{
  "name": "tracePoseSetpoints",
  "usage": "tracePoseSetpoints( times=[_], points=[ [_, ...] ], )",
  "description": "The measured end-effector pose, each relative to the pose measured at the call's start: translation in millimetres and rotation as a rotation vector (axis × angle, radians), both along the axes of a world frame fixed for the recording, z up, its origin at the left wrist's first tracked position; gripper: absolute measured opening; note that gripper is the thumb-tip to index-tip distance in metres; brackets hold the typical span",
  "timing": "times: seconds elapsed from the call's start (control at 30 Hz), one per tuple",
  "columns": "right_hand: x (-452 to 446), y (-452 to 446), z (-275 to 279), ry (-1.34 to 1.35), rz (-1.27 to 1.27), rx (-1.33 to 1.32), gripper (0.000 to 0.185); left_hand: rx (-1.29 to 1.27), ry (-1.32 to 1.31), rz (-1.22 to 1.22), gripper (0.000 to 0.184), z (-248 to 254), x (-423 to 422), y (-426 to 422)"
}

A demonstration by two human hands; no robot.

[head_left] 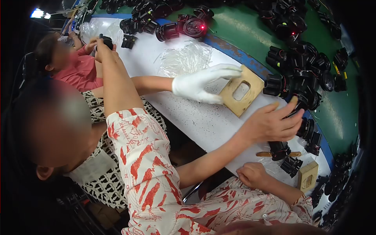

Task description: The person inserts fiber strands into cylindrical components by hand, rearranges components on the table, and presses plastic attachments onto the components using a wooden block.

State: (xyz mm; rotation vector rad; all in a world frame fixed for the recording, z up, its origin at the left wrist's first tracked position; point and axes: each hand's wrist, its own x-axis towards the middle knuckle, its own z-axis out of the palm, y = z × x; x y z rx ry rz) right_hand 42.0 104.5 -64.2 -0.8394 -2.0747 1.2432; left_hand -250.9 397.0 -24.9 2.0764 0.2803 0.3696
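Observation:
My left arm, in a white sleeve with red print, stretches far up the bench. At its end my left hand (104,51) is closed on a small black part (106,40), right beside the hands of a person in a red top. Near the bench edge my right hand (252,175) rests as a loose fist, with nothing showing in it. Close to it lie a black camera-like unit (279,150) and a smaller black part (291,166). A flat wooden stick (266,154) lies partly under the unit.
A neighbour's white-gloved hand (197,84) is at a slotted wooden block (256,84); their bare hand (274,122) reaches toward black units (299,88). Clear plastic strips (186,58) lie on the white bench. Another wooden block (308,175) stands right. A green belt (235,29) runs behind.

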Motion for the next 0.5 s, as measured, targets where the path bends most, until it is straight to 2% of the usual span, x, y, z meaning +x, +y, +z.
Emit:
tracePoseSetpoints(
  times=[0.1,0.13,0.17,0.2,0.23,0.27,0.3,0.5],
  points=[
    [-0.1,-0.6,0.8,0.022,-0.006,-0.014,0.021,0.107,0.021,-0.063,0.069,0.7,-45.4,-3.6],
    [-0.1,-0.8,0.6,0.024,-0.006,-0.017,0.021,0.240,0.034,0.006,0.061,0.5,-46.1,-22.1],
    [-0.2,-0.7,0.0,0.027,-0.005,-0.017,0.021,0.471,0.046,0.155,0.053,-4.0,-37.6,-48.0],
    [-0.4,0.1,-0.4,0.031,-0.005,-0.014,0.021,0.839,0.110,0.440,0.045,-10.4,-5.3,-87.2],
    [-0.5,0.7,-0.8,0.030,-0.001,-0.006,0.021,1.072,0.168,0.675,0.038,-20.7,17.2,-117.1],
    [-0.6,1.2,-0.5,0.023,0.001,-0.008,0.021,1.177,0.197,0.755,0.030,-28.8,25.1,-132.8],
    [-0.4,1.1,0.3,0.016,0.002,-0.012,0.021,1.240,0.230,0.782,0.022,-36.3,24.1,-143.5],
    [1.8,1.1,0.6,-0.037,0.040,-0.001,0.020,1.281,0.382,0.810,0.021,-36.1,-16.1,-147.6]
  ],
)
